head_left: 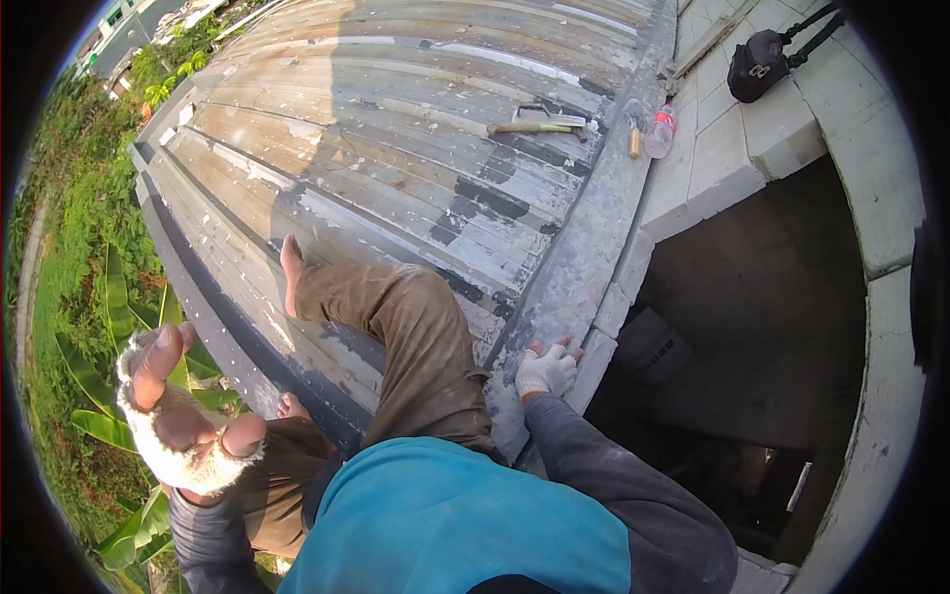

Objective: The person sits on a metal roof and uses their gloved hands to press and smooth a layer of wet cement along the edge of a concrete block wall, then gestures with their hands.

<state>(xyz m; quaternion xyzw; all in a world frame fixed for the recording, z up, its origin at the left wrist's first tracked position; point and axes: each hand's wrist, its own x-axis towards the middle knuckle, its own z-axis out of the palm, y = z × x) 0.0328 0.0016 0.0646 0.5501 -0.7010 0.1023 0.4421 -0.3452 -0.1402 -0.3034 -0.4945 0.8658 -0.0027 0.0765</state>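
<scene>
My left hand (188, 421), in a white fingerless glove, is raised at the left beside the roof edge. Its fingers are bent but apart, and I see nothing in them. My right hand (547, 370), gloved the same way, rests with fingers spread on the rough mortar strip (574, 287) between the metal roof (396, 148) and the block wall (683, 188). My bent leg and bare feet are on the roof, close to its dark edge trim (213, 317).
A long-handled tool (529, 128) lies on the sheeting. Beyond it are a clear plastic bottle (658, 136), a small tan cylinder (634, 143) and a black bag (760, 65). A deep dark opening (752, 297) lies at my right. Plants (99, 257) grow below the left edge.
</scene>
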